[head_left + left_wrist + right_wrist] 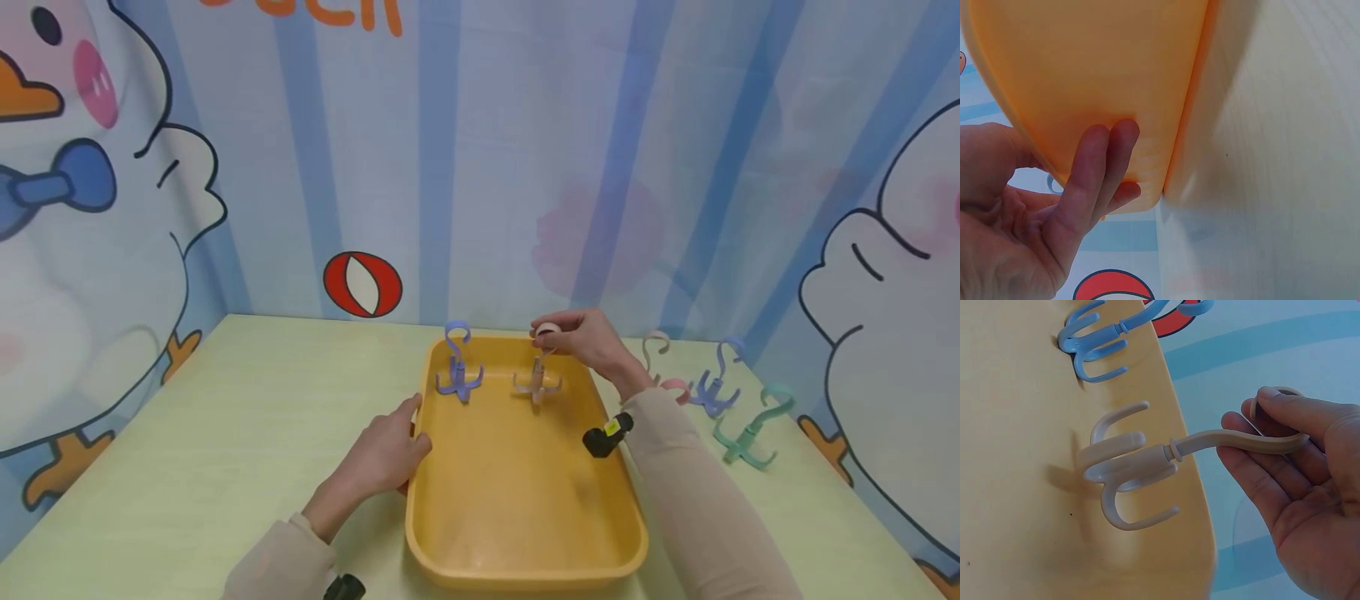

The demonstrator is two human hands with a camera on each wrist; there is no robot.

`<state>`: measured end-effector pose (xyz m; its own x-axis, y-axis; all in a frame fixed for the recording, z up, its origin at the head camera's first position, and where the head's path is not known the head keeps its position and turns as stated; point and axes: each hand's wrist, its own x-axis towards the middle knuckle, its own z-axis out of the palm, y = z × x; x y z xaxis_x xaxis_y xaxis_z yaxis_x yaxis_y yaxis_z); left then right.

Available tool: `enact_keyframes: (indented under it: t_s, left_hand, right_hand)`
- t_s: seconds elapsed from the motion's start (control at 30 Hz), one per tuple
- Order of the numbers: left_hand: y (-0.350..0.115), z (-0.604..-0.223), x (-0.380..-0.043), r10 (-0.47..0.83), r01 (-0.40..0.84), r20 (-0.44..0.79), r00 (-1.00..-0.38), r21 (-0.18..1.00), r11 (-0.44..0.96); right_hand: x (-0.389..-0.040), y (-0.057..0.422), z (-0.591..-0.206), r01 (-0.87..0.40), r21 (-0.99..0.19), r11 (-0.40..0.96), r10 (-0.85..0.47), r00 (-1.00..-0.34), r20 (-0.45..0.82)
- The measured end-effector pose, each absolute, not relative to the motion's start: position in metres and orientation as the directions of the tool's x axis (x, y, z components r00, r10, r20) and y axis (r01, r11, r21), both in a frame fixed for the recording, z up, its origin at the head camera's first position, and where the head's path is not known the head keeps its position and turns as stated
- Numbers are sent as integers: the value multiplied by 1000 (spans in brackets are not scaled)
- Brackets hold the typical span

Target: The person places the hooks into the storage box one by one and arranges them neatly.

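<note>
A yellow tray [517, 492] lies lengthwise on the table. My left hand [386, 450] grips its left side, thumb over the rim and fingers against the outer wall [1116, 75]. At the tray's far end, my right hand [588, 342] holds a beige four-pronged hook hanger [1129, 465] by its curved top. The hanger's prongs point upward over the tray floor; whether its base touches the floor I cannot tell. To its left, a purple-blue hook hanger [460, 382] of the same shape stands in the tray, its top hook near the far rim.
Right of the tray, beyond my right forearm, are a purple hook hanger [715, 396], a green one [746, 442], a pink hook [677, 388] and a beige hook [657, 343]; the forearm partly hides some. A printed curtain [495, 167] stands behind the table [300, 375].
</note>
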<state>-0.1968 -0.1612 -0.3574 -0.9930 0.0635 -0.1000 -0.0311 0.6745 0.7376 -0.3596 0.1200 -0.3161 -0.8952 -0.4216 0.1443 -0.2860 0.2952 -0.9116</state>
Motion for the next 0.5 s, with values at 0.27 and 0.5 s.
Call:
enact_keyframes:
  t_s: [0.27, 0.5]
  left_hand:
    - [-161, -358, -195, 83, 11, -59, -995, 745, 667]
    - [-161, -356, -194, 80, 2, -69, -994, 745, 667]
  right_hand:
    - [-365, 118, -320, -264, -921, 287, -416, -900, 128]
    - [-369, 117, -321, -244, -923, 298, -411, -905, 107]
